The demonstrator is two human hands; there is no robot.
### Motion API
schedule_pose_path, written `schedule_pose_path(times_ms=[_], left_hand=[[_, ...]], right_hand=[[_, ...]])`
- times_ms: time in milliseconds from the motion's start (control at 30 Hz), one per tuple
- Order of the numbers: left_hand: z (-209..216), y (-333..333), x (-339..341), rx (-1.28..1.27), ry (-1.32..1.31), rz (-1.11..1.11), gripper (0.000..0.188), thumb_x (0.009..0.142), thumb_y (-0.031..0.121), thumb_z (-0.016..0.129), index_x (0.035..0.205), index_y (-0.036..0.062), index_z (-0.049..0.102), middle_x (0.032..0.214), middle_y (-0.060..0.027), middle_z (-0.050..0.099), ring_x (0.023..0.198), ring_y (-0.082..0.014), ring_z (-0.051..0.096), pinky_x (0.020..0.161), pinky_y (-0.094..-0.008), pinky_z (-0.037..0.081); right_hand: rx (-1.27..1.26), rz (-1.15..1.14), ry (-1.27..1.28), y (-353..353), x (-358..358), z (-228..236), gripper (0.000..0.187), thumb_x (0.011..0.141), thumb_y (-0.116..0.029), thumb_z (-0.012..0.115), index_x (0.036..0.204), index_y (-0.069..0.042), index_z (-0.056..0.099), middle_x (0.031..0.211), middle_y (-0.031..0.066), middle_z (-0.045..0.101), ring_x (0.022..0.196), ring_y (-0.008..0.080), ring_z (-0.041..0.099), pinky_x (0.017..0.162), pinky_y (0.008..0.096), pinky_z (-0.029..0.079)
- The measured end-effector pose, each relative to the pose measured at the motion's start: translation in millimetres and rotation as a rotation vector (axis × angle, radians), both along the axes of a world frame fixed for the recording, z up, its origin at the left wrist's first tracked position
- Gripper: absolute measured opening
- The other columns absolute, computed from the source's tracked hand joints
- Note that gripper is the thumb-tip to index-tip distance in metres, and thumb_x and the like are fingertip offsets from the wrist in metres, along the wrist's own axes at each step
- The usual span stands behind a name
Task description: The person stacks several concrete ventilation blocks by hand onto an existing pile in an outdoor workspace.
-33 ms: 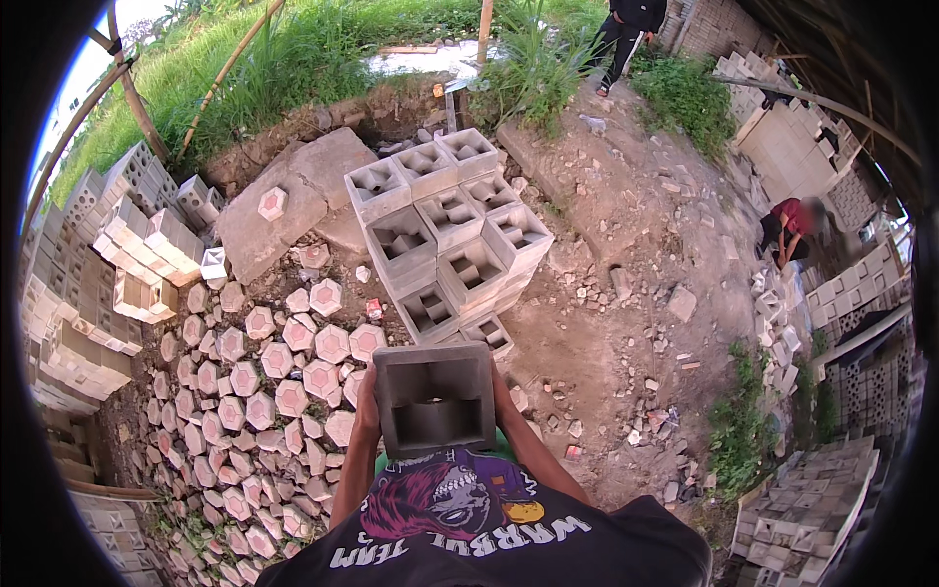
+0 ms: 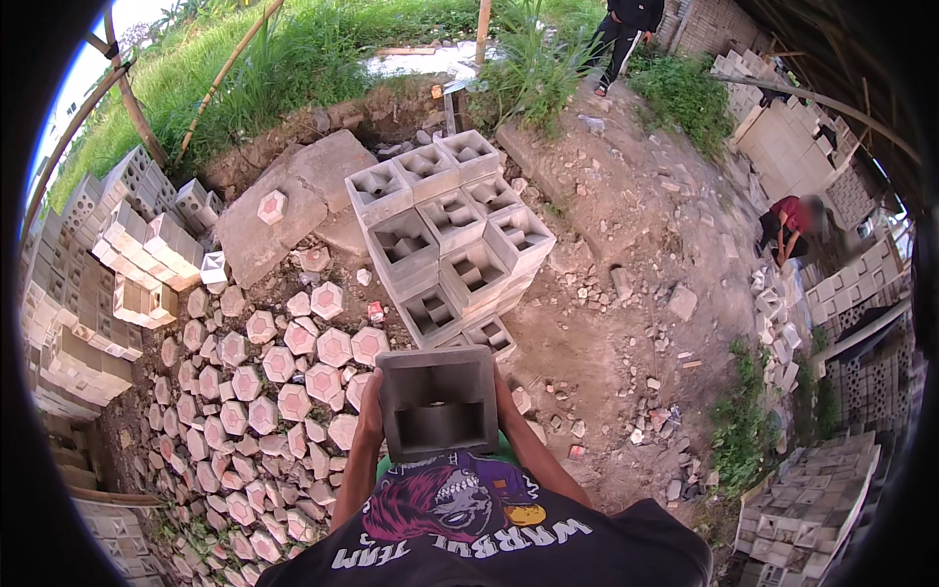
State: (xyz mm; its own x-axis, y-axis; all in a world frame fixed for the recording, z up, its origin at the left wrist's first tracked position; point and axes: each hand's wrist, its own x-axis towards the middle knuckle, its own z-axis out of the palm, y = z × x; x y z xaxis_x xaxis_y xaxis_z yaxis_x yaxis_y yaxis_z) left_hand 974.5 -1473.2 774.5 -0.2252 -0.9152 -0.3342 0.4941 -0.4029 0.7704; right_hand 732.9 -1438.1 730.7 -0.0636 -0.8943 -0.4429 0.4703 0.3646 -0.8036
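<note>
Holding a grey hollow concrete block [image 2: 437,401] in front of the torso, the person has one bare hand along each side of it. The left hand [image 2: 369,406] lies against its left wall and the right hand [image 2: 506,401] against its right wall; the fingers of both are closed on the block, their tips mostly hidden. Its open end faces up toward the head, showing a dark cavity with a curved inner part and a small bright spot near the middle. Below the block is the person's black T-shirt [image 2: 597,548], with a coloured print.

Just beyond the block stands a stack of hollow concrete blocks [image 2: 450,240], their open cavities facing up, shadowed, with rounded inner shapes. The held block overlaps the stack's near edge in view; whether the two touch cannot be told.

To the left, hexagonal pavers [image 2: 293,402] with reddish centres spread over the ground in rows. Behind them lies a broken concrete slab [image 2: 259,235], with a single hexagonal paver [image 2: 273,207] on it. Further left rise more piled blocks [image 2: 147,249]. On the right, beyond the rubble-strewn dirt [image 2: 626,342], a co-worker in a red top [image 2: 785,215] bends low; another person in dark clothes [image 2: 626,29] stands near the grass [image 2: 342,59].
</note>
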Motion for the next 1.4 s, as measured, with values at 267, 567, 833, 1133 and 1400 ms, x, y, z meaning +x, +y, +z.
schedule_pose_path(times_ms=[267,567,833,1133,1400], left_hand=[[5.2,-50.5,27.3,-0.003,-0.37,-0.291,0.053,0.073,0.017,0.064,0.12,-0.0012,0.048,0.107,-0.01,0.058,0.098,-0.0196,0.055,0.088,-0.0316,0.043],[11.5,-104.9,-2.4,0.035,-0.481,-0.184,0.058,0.072,0.012,0.067,0.125,0.0003,0.045,0.11,-0.0113,0.058,0.101,-0.0209,0.056,0.09,-0.0316,0.043],[-22.3,-111.8,-52.0,0.197,-0.297,0.045,0.066,0.074,0.013,0.063,0.132,-0.0009,0.038,0.116,-0.0118,0.055,0.103,-0.0195,0.054,0.091,-0.0311,0.042],[-168.6,-153.4,-51.3,0.362,-0.354,0.026,0.071,0.073,0.013,0.065,0.135,-0.004,0.035,0.118,-0.0129,0.053,0.103,-0.0195,0.054,0.09,-0.0303,0.043],[-389.6,-208.5,-39.2,0.456,-0.372,0.164,0.066,0.074,0.013,0.062,0.134,-0.0018,0.038,0.118,-0.0119,0.054,0.104,-0.0195,0.053,0.092,-0.0308,0.041]], right_hand=[[0.068,-0.082,-0.09,-24.8,30.4,19.2,0.074,0.092,-0.061,0.032,0.135,-0.002,0.04,0.129,0.012,0.05,0.116,0.0201,0.05,0.099,0.0316,0.039],[0.173,0.026,-0.021,-108.2,-6.8,11.3,0.075,0.091,-0.063,0.034,0.135,-0.003,0.042,0.128,0.0109,0.051,0.116,0.0194,0.049,0.098,0.0297,0.038],[0.169,0.101,-0.22,-146.3,-56.7,-21.2,0.068,0.096,-0.055,0.028,0.136,-0.003,0.038,0.134,0.0095,0.047,0.121,0.0215,0.045,0.105,0.0319,0.032],[0.342,0.334,0.268,-191.8,-55.1,-101.4,0.086,0.075,-0.04,0.072,0.139,0.0,0.031,0.135,0.0147,0.045,0.127,0.0263,0.04,0.106,0.0333,0.029],[0.279,0.584,0.689,-286.7,-37.0,-324.3,0.086,0.073,-0.041,0.07,0.137,0.002,0.033,0.131,0.0234,0.047,0.124,0.0329,0.045,0.103,0.0367,0.034]])
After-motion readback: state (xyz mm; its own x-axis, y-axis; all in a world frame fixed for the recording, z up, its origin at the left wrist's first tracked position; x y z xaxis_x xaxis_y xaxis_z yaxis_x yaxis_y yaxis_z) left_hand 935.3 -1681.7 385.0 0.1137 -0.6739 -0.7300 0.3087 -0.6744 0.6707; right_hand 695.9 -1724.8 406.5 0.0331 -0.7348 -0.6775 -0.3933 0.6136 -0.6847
